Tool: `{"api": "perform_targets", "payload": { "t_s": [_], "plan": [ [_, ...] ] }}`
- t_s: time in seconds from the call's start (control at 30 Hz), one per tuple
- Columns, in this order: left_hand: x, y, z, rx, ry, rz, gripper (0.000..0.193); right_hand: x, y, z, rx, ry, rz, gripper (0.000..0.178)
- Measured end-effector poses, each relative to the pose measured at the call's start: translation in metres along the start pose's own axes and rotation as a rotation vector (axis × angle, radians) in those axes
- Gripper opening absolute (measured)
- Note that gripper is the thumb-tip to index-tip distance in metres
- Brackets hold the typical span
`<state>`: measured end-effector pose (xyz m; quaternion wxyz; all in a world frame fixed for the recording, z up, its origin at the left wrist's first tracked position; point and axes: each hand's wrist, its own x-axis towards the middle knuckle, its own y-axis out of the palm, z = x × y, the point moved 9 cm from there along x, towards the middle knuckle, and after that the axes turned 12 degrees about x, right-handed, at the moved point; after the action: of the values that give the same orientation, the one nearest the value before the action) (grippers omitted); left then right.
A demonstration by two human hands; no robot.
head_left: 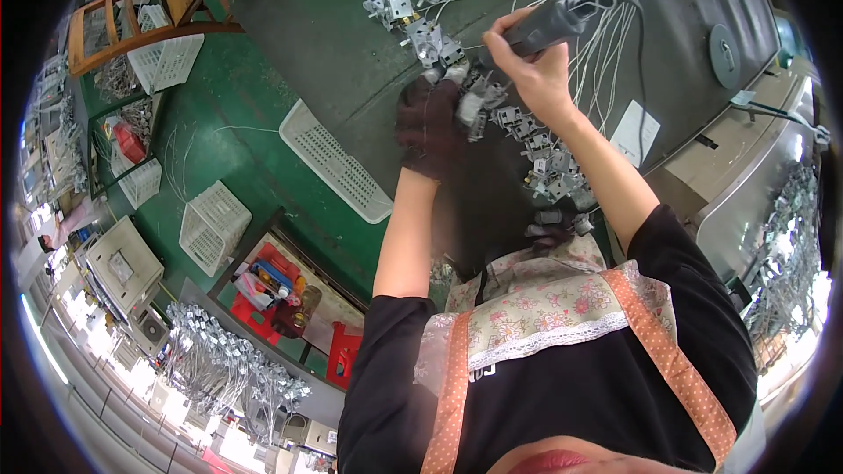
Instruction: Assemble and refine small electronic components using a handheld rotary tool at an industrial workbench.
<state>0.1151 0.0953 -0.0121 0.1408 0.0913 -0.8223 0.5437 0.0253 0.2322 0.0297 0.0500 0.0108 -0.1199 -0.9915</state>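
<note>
My right hand (540, 70), bare, is closed round a dark grey corded electric screwdriver (546, 26). Its front end points down and left at the small grey switch-like parts beside my left hand. A dark maroon glove with pale fingertips covers my left hand (428, 125). Its fingers are closed at a small grey part (454, 53) in a row across the dark tabletop (351, 44). More grey parts (425, 39) with brassy terminals lie beyond it, and another cluster (544, 154) lies to its right. Where the screwdriver's tip meets the parts is hard to make out.
Thin white wires (606, 44) fan over the table's far right, with the tool's black cord (641, 53) among them. A round dark disc (724, 56) and a paper sheet (635, 132) lie right. A white plastic basket (334, 162) stands left of the table.
</note>
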Motion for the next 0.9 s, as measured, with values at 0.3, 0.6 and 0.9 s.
{"api": "perform_targets", "payload": {
  "t_s": [0.3,0.6,0.9],
  "plan": [
    [0.037,-0.001,0.020,0.018,0.063,0.138,0.039,-0.010,0.007,0.001,0.069,0.030,0.038,0.012],
    [0.059,0.007,0.014,0.334,0.331,0.162,0.041,-0.010,0.003,-0.004,0.056,0.042,-0.020,0.011],
    [0.019,0.012,-0.001,0.143,-0.004,0.381,0.047,-0.031,-0.012,0.039,0.153,-0.165,-0.077,0.026]
  ]
}}
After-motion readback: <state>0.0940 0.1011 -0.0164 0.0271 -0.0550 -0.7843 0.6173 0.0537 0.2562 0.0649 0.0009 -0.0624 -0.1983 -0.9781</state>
